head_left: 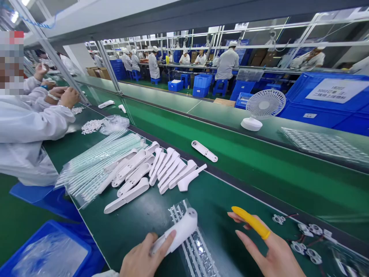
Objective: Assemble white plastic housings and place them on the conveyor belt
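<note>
One white plastic housing (pixel 184 229), at the lower center of the frame, is gripped in a worker's left hand (pixel 147 254), the thumb pressed along its side and its rounded end pointing up and to the right. Beneath it, a clear sheet of pale strips (pixel 200 254) lies on a dark green worktable (pixel 216 188). At lower right, the right hand (pixel 272 246) is held with fingers and thumb spread apart, holding nothing, a yellow finger cot (pixel 252 223) over the index finger. Small white parts with thin wires (pixel 298 247) lie near that hand, toward the frame's right edge.

Just above the left hand, similar white housings (pixel 138 165) lie in a loose cluster beside a bundle of pale green and white strips (pixel 92 165). A single flat white piece (pixel 204 151) rests on the bright green surface (pixel 245 169) near the center. At upper left, a co-worker in white sleeves (pixel 34 123) raises both hands near a heap of small white bits (pixel 91 126) and a clear bag (pixel 115 124). A white fan (pixel 265 104) stands at upper right, beside stacked blue crates (pixel 328 96).
</note>
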`<state>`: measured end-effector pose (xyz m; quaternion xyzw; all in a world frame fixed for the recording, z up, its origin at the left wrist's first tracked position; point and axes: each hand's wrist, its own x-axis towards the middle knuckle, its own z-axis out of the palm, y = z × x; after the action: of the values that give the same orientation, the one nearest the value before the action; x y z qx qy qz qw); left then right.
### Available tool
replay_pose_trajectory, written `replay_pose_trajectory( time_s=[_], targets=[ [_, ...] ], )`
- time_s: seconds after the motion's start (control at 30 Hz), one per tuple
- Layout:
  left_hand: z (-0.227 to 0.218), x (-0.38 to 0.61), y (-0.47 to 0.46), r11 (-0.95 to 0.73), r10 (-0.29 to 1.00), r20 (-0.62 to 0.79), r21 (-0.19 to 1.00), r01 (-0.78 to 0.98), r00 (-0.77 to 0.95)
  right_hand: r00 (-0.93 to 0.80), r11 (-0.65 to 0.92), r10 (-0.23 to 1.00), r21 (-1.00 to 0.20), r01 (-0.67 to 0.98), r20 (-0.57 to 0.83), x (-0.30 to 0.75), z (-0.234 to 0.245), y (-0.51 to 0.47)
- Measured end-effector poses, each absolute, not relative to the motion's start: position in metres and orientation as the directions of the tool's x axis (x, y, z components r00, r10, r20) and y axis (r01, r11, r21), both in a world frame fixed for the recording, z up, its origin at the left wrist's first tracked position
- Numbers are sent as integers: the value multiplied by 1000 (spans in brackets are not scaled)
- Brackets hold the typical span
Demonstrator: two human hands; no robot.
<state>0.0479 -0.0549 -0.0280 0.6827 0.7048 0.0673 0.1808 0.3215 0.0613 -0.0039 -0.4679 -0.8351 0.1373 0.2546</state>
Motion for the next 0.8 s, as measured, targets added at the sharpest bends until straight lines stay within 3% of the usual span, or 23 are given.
replay_pose_trajectory(
  time_s=[0.1,0.17,0.27,0.37,0.53,0.67,0.8],
  targets=[
    [-24,42,-49,288,957,-245,710,643,-157,-499,593,804,-510,624,324,305,1,63],
    [-15,42,-43,455,890,-412,836,306,-197,-575,622,767,-553,555,285,288,4,65],
    [1,46,-34,613,764,-622,783,-108,-169,-659,578,745,-588,566,98,263,6,67],
    [16,48,-31,650,687,-713,688,-324,-137,-657,509,750,-567,648,-77,244,2,68],
    [23,52,-37,633,692,-718,656,-412,-80,-574,352,811,-687,635,-114,233,-6,69],
    [21,58,-39,596,735,-678,659,-459,-21,-373,-36,888,-850,525,-268,239,-10,73],
    [28,65,-34,591,759,-648,640,-490,69,-294,-305,867,-894,327,-403,249,-10,76]
  ],
)
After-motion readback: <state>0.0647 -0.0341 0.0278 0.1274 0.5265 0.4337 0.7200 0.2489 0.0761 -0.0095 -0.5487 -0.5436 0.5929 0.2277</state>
